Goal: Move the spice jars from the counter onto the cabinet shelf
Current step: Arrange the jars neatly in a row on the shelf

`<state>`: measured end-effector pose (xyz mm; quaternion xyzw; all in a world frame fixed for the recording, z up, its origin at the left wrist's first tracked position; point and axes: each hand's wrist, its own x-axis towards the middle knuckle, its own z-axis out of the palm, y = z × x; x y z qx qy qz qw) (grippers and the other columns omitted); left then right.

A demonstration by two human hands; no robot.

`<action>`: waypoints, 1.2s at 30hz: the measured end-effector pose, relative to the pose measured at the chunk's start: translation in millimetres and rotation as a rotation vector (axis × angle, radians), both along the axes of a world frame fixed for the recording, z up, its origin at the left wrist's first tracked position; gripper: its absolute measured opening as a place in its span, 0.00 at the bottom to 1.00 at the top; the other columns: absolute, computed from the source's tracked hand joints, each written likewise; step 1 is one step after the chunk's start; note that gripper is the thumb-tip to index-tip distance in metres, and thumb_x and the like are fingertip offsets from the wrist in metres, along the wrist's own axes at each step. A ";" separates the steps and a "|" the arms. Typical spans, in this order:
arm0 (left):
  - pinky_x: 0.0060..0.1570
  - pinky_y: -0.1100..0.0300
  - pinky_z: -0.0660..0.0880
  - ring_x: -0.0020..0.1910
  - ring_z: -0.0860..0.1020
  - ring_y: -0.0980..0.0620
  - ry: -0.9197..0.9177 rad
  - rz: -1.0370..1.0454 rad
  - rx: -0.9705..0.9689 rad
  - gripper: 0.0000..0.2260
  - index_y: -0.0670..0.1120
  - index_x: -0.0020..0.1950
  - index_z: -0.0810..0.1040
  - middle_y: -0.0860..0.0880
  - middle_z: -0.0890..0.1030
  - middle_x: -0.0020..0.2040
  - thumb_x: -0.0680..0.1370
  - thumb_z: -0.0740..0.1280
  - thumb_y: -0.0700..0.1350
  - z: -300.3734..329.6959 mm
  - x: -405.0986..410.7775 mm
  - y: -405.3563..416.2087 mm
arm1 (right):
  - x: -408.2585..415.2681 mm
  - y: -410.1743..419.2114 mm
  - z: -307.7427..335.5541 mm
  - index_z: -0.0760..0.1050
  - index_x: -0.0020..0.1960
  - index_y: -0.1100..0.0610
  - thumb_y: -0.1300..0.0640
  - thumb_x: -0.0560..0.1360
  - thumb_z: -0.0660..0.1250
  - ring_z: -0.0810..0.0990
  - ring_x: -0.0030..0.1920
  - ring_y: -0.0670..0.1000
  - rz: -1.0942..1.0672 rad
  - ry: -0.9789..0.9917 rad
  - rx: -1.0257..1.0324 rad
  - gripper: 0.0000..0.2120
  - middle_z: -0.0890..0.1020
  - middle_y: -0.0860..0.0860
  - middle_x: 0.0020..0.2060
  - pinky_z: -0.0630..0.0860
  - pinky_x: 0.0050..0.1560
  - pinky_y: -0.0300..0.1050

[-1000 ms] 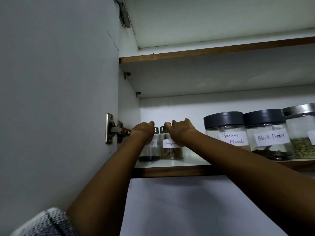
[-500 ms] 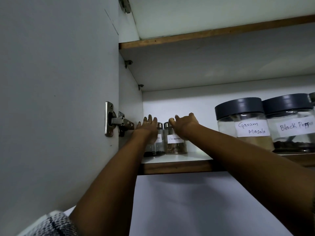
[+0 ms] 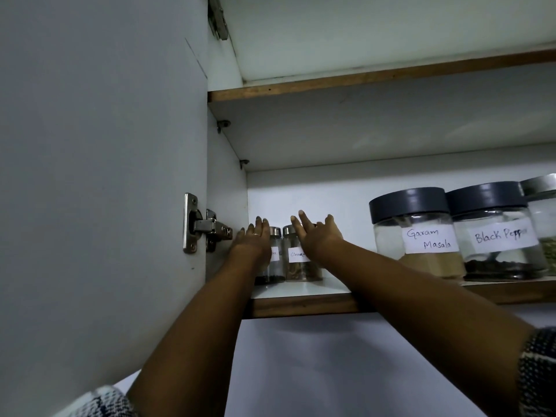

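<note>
Two small glass spice jars with silver lids stand side by side at the left end of the cabinet shelf. The left jar holds dark grains; its label is mostly hidden. The right jar holds brown sticks and its label starts "Cinna". My left hand lies with straight fingers against the front of the left jar. My right hand has its fingers spread and extended in front of the right jar, holding nothing.
The open cabinet door with its metal hinge is close on the left. Further right on the shelf stand big jars labelled Garam Masala and Black Pepper, plus a silver-lidded jar. An upper shelf hangs above.
Both hands gripped the small jars a second ago; their fingers have since uncurled and straightened, letting go. The view has shifted slightly.
</note>
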<state>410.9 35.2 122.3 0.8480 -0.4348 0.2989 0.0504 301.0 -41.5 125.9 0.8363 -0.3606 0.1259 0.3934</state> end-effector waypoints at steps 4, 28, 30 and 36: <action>0.76 0.50 0.44 0.78 0.44 0.44 -0.019 0.005 0.024 0.32 0.38 0.76 0.37 0.40 0.39 0.78 0.80 0.55 0.36 -3.8 -5.5 5.3 | -5.4 3.6 -2.2 0.34 0.76 0.59 0.51 0.79 0.60 0.50 0.77 0.56 -0.021 0.041 -0.036 0.40 0.35 0.56 0.76 0.53 0.74 0.60; 0.53 0.56 0.73 0.56 0.78 0.48 -0.148 -0.644 -0.388 0.13 0.45 0.60 0.78 0.45 0.80 0.60 0.82 0.58 0.46 70.0 -174.4 74.4 | -208.1 73.0 115.8 0.76 0.51 0.58 0.64 0.74 0.59 0.79 0.47 0.57 0.437 -0.060 -0.279 0.10 0.81 0.57 0.47 0.64 0.31 0.39; 0.51 0.56 0.73 0.55 0.78 0.47 -0.170 -0.664 -0.369 0.13 0.46 0.60 0.79 0.45 0.81 0.59 0.82 0.58 0.47 70.8 -192.3 72.7 | -230.1 70.7 113.2 0.78 0.51 0.57 0.64 0.74 0.59 0.79 0.48 0.56 0.425 -0.086 -0.211 0.11 0.82 0.56 0.47 0.68 0.37 0.41; 0.51 0.57 0.72 0.55 0.78 0.46 -0.148 -0.687 -0.282 0.14 0.45 0.60 0.79 0.45 0.81 0.59 0.81 0.59 0.48 61.7 -232.3 58.8 | -277.8 55.8 90.7 0.80 0.53 0.58 0.67 0.72 0.60 0.79 0.52 0.54 0.440 -0.219 0.062 0.14 0.83 0.54 0.51 0.70 0.46 0.42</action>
